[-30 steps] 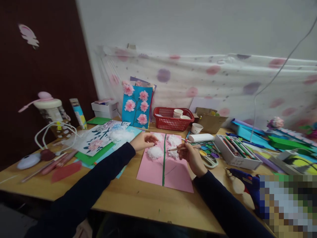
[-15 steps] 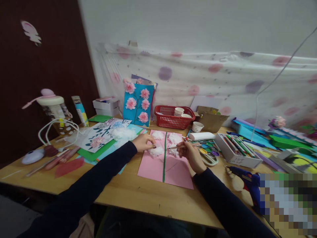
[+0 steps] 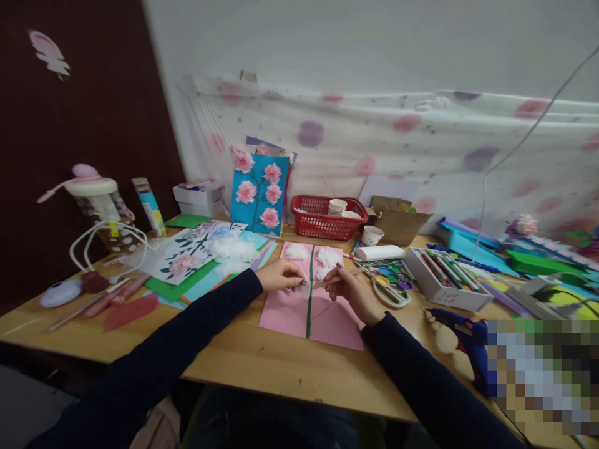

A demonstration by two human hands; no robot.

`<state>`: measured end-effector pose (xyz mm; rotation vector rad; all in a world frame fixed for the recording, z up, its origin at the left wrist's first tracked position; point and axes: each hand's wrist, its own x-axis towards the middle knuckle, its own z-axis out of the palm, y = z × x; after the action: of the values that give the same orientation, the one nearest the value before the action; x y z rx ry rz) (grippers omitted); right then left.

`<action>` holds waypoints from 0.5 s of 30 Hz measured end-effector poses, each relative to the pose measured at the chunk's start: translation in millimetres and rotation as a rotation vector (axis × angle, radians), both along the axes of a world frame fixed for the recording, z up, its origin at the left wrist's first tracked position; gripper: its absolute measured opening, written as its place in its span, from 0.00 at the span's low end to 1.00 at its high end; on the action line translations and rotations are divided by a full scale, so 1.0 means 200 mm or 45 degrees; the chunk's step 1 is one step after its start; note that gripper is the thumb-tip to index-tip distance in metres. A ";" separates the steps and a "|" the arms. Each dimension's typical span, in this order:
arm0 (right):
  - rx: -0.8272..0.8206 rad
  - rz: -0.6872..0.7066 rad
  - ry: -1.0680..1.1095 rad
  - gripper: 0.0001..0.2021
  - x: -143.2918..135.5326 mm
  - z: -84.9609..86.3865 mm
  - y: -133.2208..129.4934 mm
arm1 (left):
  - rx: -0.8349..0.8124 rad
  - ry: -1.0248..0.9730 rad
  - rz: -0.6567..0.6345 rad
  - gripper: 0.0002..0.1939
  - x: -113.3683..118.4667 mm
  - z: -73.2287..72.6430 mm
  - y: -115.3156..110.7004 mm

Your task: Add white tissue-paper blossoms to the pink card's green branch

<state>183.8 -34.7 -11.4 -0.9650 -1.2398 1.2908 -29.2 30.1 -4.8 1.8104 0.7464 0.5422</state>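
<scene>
A pink sheet of card (image 3: 285,316) lies before me, with a green stripe (image 3: 309,305) running down its middle and thin pencil-like lines branching off. Fluffy white tissue puffs (image 3: 296,251) sit on its upper part, on both sides of the stripe. My left hand (image 3: 279,276) is over the card's left half, thumb and fingers pinched on a small piece of white tissue (image 3: 304,289). My right hand (image 3: 352,293) grips a slim pencil (image 3: 322,284), its tip meeting the tissue beside the stripe. My left hand hides the lower left puff.
Loose white tissue (image 3: 231,248) lies over papers to the left. Behind stand a blue flower card (image 3: 260,199) and a red basket (image 3: 327,227). To the right are scissors (image 3: 392,293), a box of pens (image 3: 444,287) and a blue glue gun (image 3: 461,333). A lidded cup (image 3: 96,190) stands far left.
My left hand has moved right and slightly down from the left puff, with white tissue now at its fingertips. My right hand has shifted slightly left, bringing the pencil tip to that tissue.
</scene>
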 end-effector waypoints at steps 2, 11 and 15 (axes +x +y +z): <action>-0.012 0.008 -0.002 0.21 0.00 0.00 0.00 | 0.005 -0.015 0.048 0.08 0.01 0.00 -0.01; -0.047 0.074 0.045 0.21 0.00 -0.01 0.01 | -0.058 -0.061 0.205 0.08 0.06 -0.01 -0.07; -0.075 0.062 0.088 0.20 0.00 -0.01 0.01 | -0.095 -0.083 0.233 0.10 0.06 0.00 -0.08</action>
<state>183.5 -32.1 -13.8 -0.9292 -1.1835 1.3942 -17.0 14.5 -4.5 1.6575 0.8810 0.6810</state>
